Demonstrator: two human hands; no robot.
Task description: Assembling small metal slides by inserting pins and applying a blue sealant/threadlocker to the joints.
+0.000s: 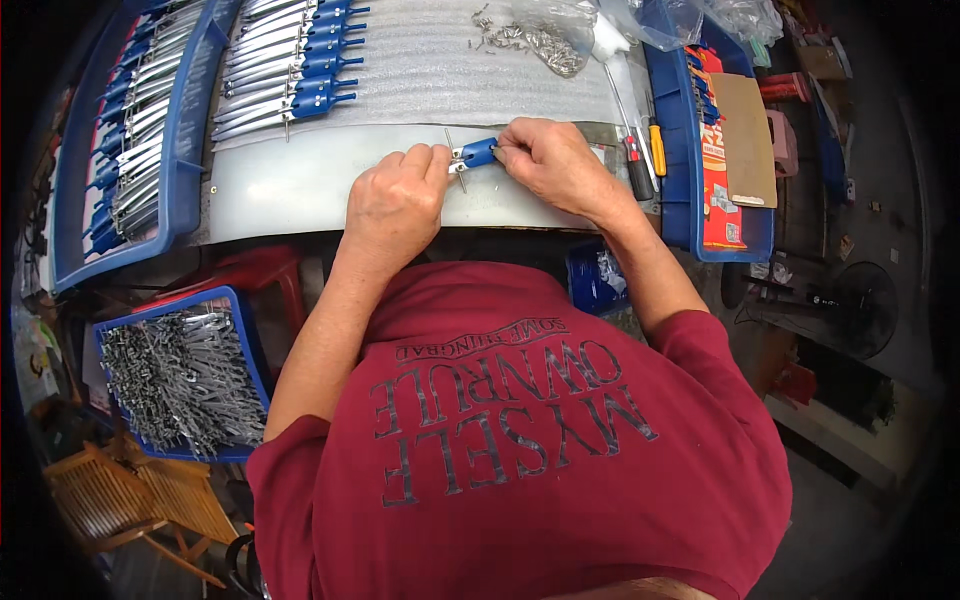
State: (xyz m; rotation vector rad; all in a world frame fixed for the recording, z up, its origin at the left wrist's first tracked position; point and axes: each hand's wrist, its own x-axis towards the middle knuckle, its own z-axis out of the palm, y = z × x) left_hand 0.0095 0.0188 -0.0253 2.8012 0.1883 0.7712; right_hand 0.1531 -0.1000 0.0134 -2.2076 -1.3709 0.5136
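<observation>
Between my two hands, over the near edge of the pale work board (290, 190), is a metal part with a blue bracket end (480, 153) and silver pieces. A thin pin crosses it, sticking out on both sides. My left hand (398, 195) is closed around its silver end, which the fingers mostly hide. My right hand (562, 165) pinches the tip of the blue end between thumb and fingers. Similar blue-and-silver parts (310, 98) lie in a row on the foam sheet (420, 75), just beyond my left hand.
A blue tray (185, 150) of such parts stands at left; below it, a blue crate (255, 350) holds many silver pieces. Small pins (540, 45) spill from a plastic bag. Screwdrivers (656, 150) lie beside the right blue tray (682, 190), which holds cardboard (748, 140).
</observation>
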